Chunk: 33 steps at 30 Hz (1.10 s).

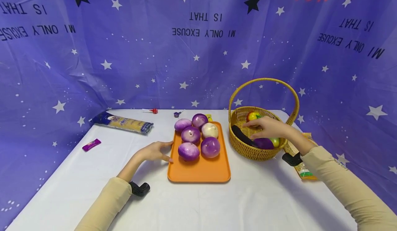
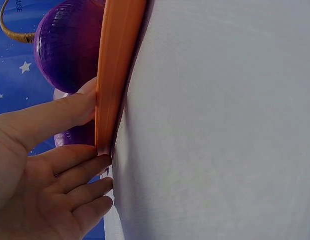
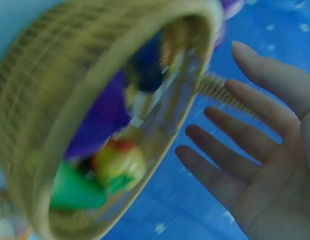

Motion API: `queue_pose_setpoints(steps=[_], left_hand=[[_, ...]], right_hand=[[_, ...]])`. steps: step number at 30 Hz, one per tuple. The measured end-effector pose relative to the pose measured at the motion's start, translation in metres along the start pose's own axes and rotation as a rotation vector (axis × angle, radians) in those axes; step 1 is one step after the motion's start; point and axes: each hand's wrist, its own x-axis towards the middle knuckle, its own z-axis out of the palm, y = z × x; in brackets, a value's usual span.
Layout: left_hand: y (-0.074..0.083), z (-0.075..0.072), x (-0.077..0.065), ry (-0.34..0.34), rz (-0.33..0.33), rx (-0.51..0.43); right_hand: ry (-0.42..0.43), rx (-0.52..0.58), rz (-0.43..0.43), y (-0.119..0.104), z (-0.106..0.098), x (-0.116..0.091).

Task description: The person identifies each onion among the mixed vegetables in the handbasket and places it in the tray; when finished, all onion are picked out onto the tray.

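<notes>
My left hand (image 1: pixel 154 151) touches the left edge of an orange tray (image 1: pixel 198 172) with spread thumb and fingers; the left wrist view shows fingertips right at the tray's rim (image 2: pixel 112 75). On the tray lie several purple onions (image 1: pixel 210 147) and a whitish one (image 1: pixel 210 130). With fingers extended and nothing held, my right hand (image 1: pixel 268 126) reaches over a wicker basket (image 1: pixel 254 154). In the basket are a long dark eggplant (image 1: pixel 243 136), a rounder purple eggplant (image 1: pixel 263 143) and a red-yellow fruit (image 1: pixel 253 116). A green item (image 3: pixel 74 190) shows in the blurred right wrist view.
The basket's tall handle (image 1: pixel 263 80) arches above it. A long pasta-like packet (image 1: pixel 124 122) and a purple wrapper (image 1: pixel 91 145) lie at the left. Two lollipops (image 1: pixel 154 111) (image 1: pixel 177 114) lie at the back. Right of the basket is another packet (image 1: pixel 305 172).
</notes>
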Motion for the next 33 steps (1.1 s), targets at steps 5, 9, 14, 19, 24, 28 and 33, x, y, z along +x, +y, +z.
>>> queue_pose_setpoints(steps=[5,9,14,19,24,28,33], left_hand=[[0.000,0.000,-0.001,0.003,-0.006,-0.006],[-0.001,-0.001,-0.001,0.010,0.004,0.011],[-0.002,-0.002,0.000,0.006,0.005,0.010],[-0.003,-0.002,0.001,0.006,0.010,0.014],[-0.003,-0.002,0.001,0.009,0.008,0.005],[-0.003,-0.001,0.000,0.004,0.002,-0.001],[-0.003,0.000,0.001,0.003,-0.001,-0.004]], right_hand=[[-0.117,0.025,0.062,0.022,-0.009,-0.002],[-0.214,0.072,0.100,0.033,-0.013,0.004],[-0.348,0.086,0.144,0.041,-0.011,0.010],[-0.425,0.108,0.152,0.045,-0.007,0.015],[-0.502,0.151,0.102,0.046,-0.007,0.014],[-0.506,0.127,0.024,0.046,-0.006,0.011],[-0.461,0.098,0.127,0.044,-0.004,0.007]])
